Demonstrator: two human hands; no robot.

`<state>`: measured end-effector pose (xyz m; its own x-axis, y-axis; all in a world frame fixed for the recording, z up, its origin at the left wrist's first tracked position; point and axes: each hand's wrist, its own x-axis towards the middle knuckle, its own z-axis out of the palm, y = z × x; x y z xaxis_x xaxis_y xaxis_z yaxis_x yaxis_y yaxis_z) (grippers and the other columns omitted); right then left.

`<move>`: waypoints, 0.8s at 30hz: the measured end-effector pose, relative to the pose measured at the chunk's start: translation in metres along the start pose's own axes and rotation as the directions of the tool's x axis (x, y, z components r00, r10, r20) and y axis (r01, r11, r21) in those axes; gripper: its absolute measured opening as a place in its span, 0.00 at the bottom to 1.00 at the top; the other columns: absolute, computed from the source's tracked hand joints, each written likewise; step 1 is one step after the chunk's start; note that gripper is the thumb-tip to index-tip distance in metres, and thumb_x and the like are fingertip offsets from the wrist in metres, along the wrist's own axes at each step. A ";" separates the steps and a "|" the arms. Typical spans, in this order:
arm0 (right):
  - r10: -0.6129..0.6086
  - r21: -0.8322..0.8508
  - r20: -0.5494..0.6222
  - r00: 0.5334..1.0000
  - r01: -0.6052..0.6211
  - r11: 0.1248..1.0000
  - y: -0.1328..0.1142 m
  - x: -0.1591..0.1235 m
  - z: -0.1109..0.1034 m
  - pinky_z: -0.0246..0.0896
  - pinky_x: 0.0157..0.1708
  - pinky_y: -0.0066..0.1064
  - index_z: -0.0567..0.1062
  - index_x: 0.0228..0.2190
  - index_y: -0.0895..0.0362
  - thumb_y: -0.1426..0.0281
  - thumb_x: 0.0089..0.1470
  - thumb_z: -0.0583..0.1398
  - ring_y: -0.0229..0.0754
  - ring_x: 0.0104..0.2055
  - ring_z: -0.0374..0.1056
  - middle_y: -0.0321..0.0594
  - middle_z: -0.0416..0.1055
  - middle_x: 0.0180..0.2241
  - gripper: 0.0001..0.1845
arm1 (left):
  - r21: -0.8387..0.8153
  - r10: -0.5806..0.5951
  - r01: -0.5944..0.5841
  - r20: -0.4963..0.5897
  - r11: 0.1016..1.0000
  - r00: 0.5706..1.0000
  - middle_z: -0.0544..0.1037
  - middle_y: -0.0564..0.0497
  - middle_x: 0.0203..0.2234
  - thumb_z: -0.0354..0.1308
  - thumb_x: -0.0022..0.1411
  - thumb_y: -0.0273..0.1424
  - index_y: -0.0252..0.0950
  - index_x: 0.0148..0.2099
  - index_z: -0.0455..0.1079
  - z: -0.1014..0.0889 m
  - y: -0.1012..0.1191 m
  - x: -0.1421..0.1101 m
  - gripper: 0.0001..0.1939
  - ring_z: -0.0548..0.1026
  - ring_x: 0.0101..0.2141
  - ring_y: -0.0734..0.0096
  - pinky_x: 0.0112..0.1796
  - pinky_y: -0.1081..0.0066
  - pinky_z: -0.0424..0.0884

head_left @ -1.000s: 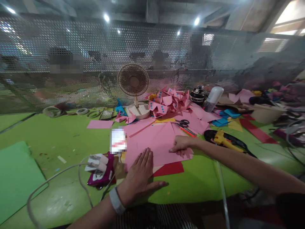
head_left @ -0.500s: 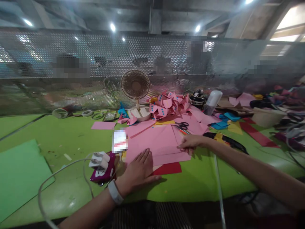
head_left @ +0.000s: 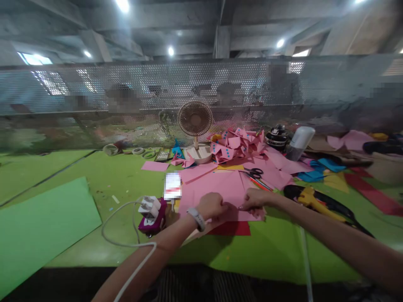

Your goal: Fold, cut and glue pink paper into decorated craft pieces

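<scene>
Pink paper sheets [head_left: 201, 184] lie layered in front of me on the green table. My left hand [head_left: 212, 206], a pale band on its wrist, is curled at the near edge of the top pink sheet, its thumb pointing right. Close by on the right, my right hand [head_left: 254, 199] has its fingers pinched together on the same sheet. The undersides of both hands are hidden. Red paper [head_left: 231, 228] sticks out below the pink edge. Black-handled scissors [head_left: 254, 172] and some pens [head_left: 262, 183] rest just beyond my right hand.
A small fan [head_left: 195, 121] stands at the back beside a pile of folded pink paper pieces [head_left: 234, 144]. Left are a purple power strip [head_left: 153, 226] with a white plug and cable, a phone [head_left: 173, 186] and green sheets [head_left: 53, 230]. A yellow glue gun [head_left: 317, 203] lies right.
My left hand has gone from lying flat to curled, and has moved right towards my right hand. My right hand stays pinched at the sheet's right side. The view has shifted.
</scene>
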<state>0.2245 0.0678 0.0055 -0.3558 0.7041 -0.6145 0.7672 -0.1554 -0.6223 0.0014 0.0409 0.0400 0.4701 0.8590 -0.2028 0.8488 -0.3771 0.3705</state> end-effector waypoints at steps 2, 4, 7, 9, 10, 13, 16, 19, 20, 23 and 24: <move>-0.003 -0.004 -0.007 1.000 0.003 1.000 0.001 0.001 0.001 0.59 0.15 0.22 0.71 0.15 0.60 0.47 0.33 0.65 0.35 0.14 0.66 0.37 0.70 0.12 0.27 | -0.072 -0.019 0.025 0.094 0.997 0.995 0.76 0.44 0.21 0.53 0.55 0.47 0.33 0.23 0.71 0.001 0.000 0.011 0.22 0.75 0.27 0.63 0.30 0.70 0.68; 0.000 -0.006 -0.001 1.000 0.000 1.000 0.002 0.003 0.001 0.59 0.15 0.22 0.71 0.16 0.60 0.47 0.33 0.65 0.35 0.15 0.67 0.37 0.71 0.13 0.27 | -0.155 -0.025 0.055 0.190 0.986 0.981 0.75 0.46 0.17 0.54 0.54 0.48 0.33 0.20 0.70 0.001 -0.003 0.017 0.24 0.73 0.21 0.69 0.25 0.74 0.67; 0.008 -0.006 0.019 1.000 -0.008 1.000 0.002 0.003 0.001 0.58 0.13 0.22 0.70 0.15 0.60 0.47 0.33 0.65 0.36 0.15 0.67 0.38 0.71 0.14 0.27 | -0.253 -0.030 0.105 0.284 0.962 0.958 0.73 0.49 0.15 0.56 0.52 0.49 0.33 0.18 0.68 0.000 -0.007 0.020 0.24 0.70 0.17 0.73 0.21 0.75 0.66; 0.007 -0.006 0.026 1.000 -0.007 1.000 -0.001 0.001 0.001 0.58 0.12 0.23 0.70 0.15 0.60 0.47 0.34 0.65 0.36 0.15 0.67 0.38 0.71 0.14 0.27 | -0.287 -0.046 0.143 0.319 0.947 0.947 0.72 0.50 0.14 0.58 0.51 0.47 0.33 0.17 0.67 -0.002 -0.010 0.020 0.23 0.69 0.16 0.73 0.21 0.74 0.66; 0.005 -0.007 0.030 1.000 -0.005 1.000 -0.002 0.000 0.001 0.58 0.12 0.23 0.70 0.15 0.60 0.48 0.35 0.65 0.36 0.14 0.67 0.38 0.71 0.14 0.26 | -0.299 -0.056 0.161 0.332 0.941 0.942 0.71 0.50 0.13 0.59 0.50 0.47 0.33 0.17 0.66 -0.003 -0.012 0.019 0.23 0.69 0.16 0.73 0.21 0.74 0.66; 0.014 0.000 0.042 0.999 -0.014 1.000 -0.006 -0.004 0.001 0.60 0.13 0.23 0.69 0.14 0.60 0.49 0.37 0.64 0.36 0.13 0.66 0.37 0.70 0.13 0.25 | -0.313 -0.091 0.212 0.360 0.926 0.929 0.70 0.52 0.11 0.61 0.49 0.45 0.33 0.15 0.65 -0.009 -0.019 0.015 0.22 0.68 0.16 0.73 0.22 0.73 0.66; 0.027 0.002 0.043 0.999 -0.027 1.000 -0.006 -0.004 0.001 0.61 0.13 0.23 0.70 0.14 0.60 0.51 0.37 0.65 0.36 0.13 0.66 0.38 0.70 0.13 0.24 | -0.297 -0.149 0.270 0.374 0.916 0.916 0.69 0.51 0.11 0.61 0.48 0.47 0.33 0.14 0.64 -0.016 -0.031 0.005 0.24 0.67 0.16 0.73 0.22 0.72 0.66; 0.026 -0.008 0.058 0.998 -0.026 1.000 -0.003 -0.001 0.000 0.60 0.12 0.22 0.71 0.15 0.60 0.50 0.37 0.65 0.36 0.14 0.67 0.39 0.71 0.14 0.24 | -0.263 -0.216 0.326 0.374 0.908 0.902 0.73 0.47 0.16 0.61 0.49 0.48 0.31 0.16 0.67 -0.023 -0.043 -0.007 0.25 0.71 0.20 0.69 0.26 0.70 0.68; 0.024 -0.015 0.065 0.998 -0.024 1.000 -0.002 0.000 -0.001 0.60 0.13 0.22 0.71 0.15 0.60 0.50 0.37 0.64 0.36 0.14 0.67 0.39 0.71 0.14 0.25 | -0.253 -0.235 0.343 0.375 0.905 0.897 0.75 0.45 0.20 0.60 0.51 0.47 0.29 0.20 0.69 -0.025 -0.047 -0.011 0.24 0.72 0.24 0.67 0.28 0.69 0.69; 0.018 -0.036 0.068 0.998 -0.016 0.999 0.000 0.000 -0.002 0.61 0.14 0.23 0.71 0.16 0.60 0.49 0.37 0.64 0.37 0.15 0.68 0.39 0.72 0.14 0.26 | -0.235 -0.276 0.381 0.380 0.894 0.883 0.74 0.45 0.40 0.55 0.60 0.40 0.29 0.43 0.70 -0.030 -0.056 -0.021 0.18 0.73 0.38 0.61 0.39 0.63 0.70; 0.017 -0.038 0.063 0.998 -0.015 0.999 0.000 0.000 -0.002 0.62 0.15 0.23 0.71 0.16 0.60 0.48 0.37 0.64 0.37 0.15 0.68 0.39 0.72 0.14 0.26 | -0.231 -0.286 0.390 0.381 0.891 0.879 0.71 0.46 0.44 0.54 0.62 0.37 0.32 0.48 0.67 -0.031 -0.058 -0.023 0.17 0.72 0.41 0.61 0.41 0.60 0.70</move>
<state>0.2251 0.0690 0.0066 -0.3755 0.6560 -0.6547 0.7923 -0.1392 -0.5940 -0.0662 0.0537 0.0508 0.2626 0.7309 -0.6300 0.8839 0.0796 0.4608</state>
